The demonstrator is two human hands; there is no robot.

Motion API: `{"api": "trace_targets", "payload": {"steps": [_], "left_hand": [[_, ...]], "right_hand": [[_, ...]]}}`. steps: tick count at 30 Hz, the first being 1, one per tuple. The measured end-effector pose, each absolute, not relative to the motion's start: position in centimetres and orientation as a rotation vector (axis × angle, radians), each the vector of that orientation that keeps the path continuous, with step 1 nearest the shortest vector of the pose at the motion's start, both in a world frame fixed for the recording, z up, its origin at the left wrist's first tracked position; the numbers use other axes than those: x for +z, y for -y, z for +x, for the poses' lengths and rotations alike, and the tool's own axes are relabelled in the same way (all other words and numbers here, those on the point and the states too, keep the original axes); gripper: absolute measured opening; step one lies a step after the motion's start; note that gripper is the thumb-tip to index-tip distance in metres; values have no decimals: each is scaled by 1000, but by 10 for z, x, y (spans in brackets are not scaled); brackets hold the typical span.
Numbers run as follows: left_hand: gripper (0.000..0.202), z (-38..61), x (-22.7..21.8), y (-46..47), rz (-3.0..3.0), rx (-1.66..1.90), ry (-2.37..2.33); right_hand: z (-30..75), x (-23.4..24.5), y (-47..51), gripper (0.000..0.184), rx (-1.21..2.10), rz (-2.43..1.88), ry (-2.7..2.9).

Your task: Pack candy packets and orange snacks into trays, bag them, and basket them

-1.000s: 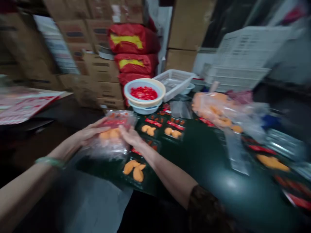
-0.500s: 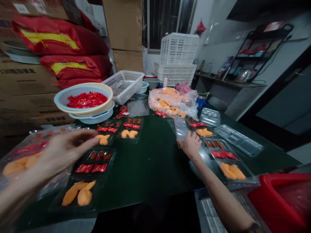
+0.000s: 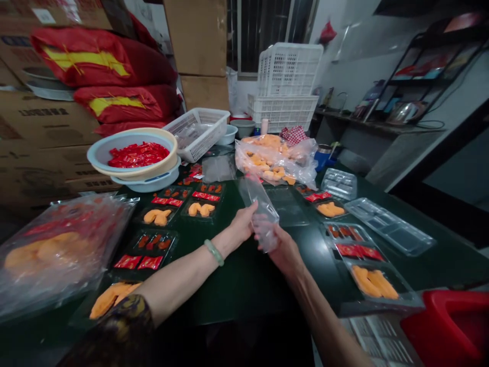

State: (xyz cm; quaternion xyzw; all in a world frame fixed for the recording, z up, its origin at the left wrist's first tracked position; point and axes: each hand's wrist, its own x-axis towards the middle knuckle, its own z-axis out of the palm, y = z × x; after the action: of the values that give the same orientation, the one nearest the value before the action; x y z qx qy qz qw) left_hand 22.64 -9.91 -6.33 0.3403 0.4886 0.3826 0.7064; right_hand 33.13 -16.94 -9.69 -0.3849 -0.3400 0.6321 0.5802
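Clear plastic sleeve (image 3: pixel 256 204) tilts upward, its lower end pinched by the right hand (image 3: pixel 281 251), its side pressed by the left hand (image 3: pixel 240 225); black plastic trays of orange food pieces (image 3: pixel 201 203) lie just ahead.

The clear plastic bag (image 3: pixel 256 204) looks thin and glossy, and the table (image 3: pixel 244 290) has a smooth, dark green sheen. The cardboard boxes (image 3: pixel 46 122) are matt and papery, the white plastic crates (image 3: pixel 284 76) are hard and smooth, and the sleeve (image 3: pixel 126 326) is soft patterned cloth.
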Motion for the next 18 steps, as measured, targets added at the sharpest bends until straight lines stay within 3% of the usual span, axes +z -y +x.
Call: {"api": "trace_targets", "payload": {"steps": [3,7,9,14,18], "left_hand": [[25,209,-68,100,931,1006,-1199],[34,184,-72,112,1427,1145,-1346],[34,180,-70,123,1758,1152,-1384],[22,186,-61,157,1994,835,-991],[35,181,-56,170,1855,613,-783]], "right_hand": [[321,-94,191,51,1648,-933,756],[318,-76,209,61,999,-1385,859],[313,-65,209,64,849,-1417,891],[298,-65,196,52,1527,-1068,772],[297,-80,195,44,1748,-934,561]]}}
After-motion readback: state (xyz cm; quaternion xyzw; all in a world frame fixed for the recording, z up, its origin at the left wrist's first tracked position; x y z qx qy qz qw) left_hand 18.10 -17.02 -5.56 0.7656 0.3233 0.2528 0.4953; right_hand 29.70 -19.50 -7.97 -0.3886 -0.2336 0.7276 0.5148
